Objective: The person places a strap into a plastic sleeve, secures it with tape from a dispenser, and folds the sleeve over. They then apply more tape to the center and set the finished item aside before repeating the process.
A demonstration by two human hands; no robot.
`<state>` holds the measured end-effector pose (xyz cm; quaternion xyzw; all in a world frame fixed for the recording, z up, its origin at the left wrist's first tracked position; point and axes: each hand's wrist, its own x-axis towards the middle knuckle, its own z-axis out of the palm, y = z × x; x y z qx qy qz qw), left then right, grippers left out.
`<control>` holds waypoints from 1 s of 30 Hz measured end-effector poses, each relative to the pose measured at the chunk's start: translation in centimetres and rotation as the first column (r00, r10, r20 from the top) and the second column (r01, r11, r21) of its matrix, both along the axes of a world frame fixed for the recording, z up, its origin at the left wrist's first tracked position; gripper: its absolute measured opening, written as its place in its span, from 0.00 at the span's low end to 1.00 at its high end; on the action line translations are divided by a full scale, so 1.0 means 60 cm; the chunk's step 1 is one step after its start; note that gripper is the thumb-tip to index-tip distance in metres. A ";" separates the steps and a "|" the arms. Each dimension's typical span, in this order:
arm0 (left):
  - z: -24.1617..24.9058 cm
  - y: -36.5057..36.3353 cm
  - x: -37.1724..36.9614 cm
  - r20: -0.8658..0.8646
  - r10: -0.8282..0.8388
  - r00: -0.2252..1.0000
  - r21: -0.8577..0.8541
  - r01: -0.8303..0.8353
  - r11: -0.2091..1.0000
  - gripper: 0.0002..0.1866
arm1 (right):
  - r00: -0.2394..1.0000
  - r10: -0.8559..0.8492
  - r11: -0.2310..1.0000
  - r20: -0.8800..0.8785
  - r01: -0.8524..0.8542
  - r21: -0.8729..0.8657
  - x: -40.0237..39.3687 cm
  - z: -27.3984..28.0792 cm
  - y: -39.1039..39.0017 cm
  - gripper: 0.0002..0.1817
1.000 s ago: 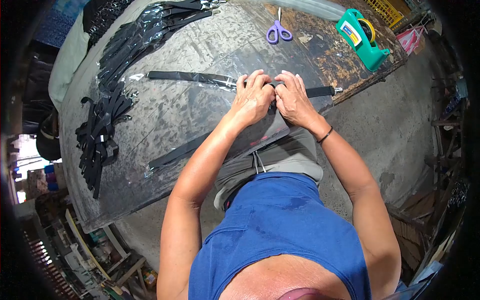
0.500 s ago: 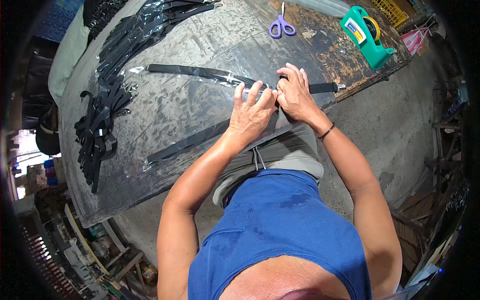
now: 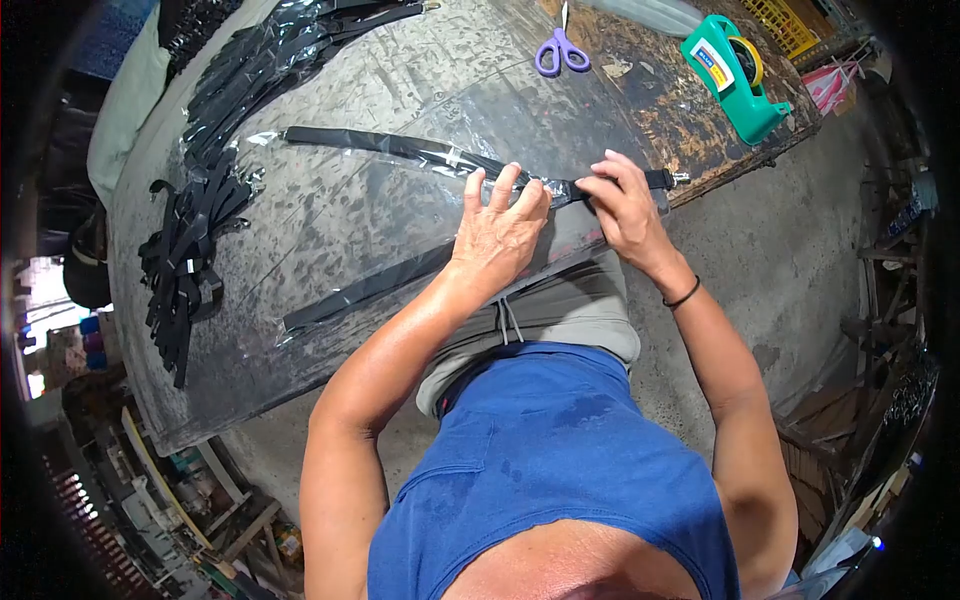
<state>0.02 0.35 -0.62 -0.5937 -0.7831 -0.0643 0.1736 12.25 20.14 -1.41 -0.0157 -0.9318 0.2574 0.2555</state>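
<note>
A black strap (image 3: 368,139) lies lengthwise on the table, most of it inside a clear plastic sleeve. My left hand (image 3: 500,225) rests over the sleeve near its right end, fingers spread on top and the thumb side pinching it. Further right, the fingers of my right hand (image 3: 625,208) curl over the bare part of the strap. Beyond that hand the strap end shows, with a small metal fitting (image 3: 680,177). A second sleeved black strap (image 3: 370,290) lies nearer my body, its right part passing behind my left hand.
Piled sleeved straps (image 3: 260,75) lie at the far left, with a bunch of loose black straps (image 3: 185,260) below. Purple-handled scissors (image 3: 562,52) and a green tape dispenser (image 3: 735,80) sit at the back right. The table's edge (image 3: 290,395) runs close to my body.
My right hand has moved right along the strap, away from my left hand, and its fingers have spread. My left hand stays about where it was on the sleeve.
</note>
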 end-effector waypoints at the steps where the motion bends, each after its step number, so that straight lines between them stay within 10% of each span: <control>1: 0.002 -0.001 0.001 0.019 -0.001 1.000 -0.006 0.001 1.000 0.21 | 0.998 0.047 0.993 0.041 -0.051 0.103 0.004 0.003 0.003 0.22; 24: 0.031 -0.035 0.049 0.332 -0.027 0.943 0.184 -0.037 0.982 0.34 | 0.982 0.001 0.971 0.187 -0.045 0.236 0.006 0.012 -0.028 0.22; 30: 0.016 0.001 0.059 0.349 0.151 0.925 -0.029 -0.151 0.988 0.38 | 0.983 -0.033 0.969 0.178 -0.012 0.246 0.007 0.009 -0.038 0.22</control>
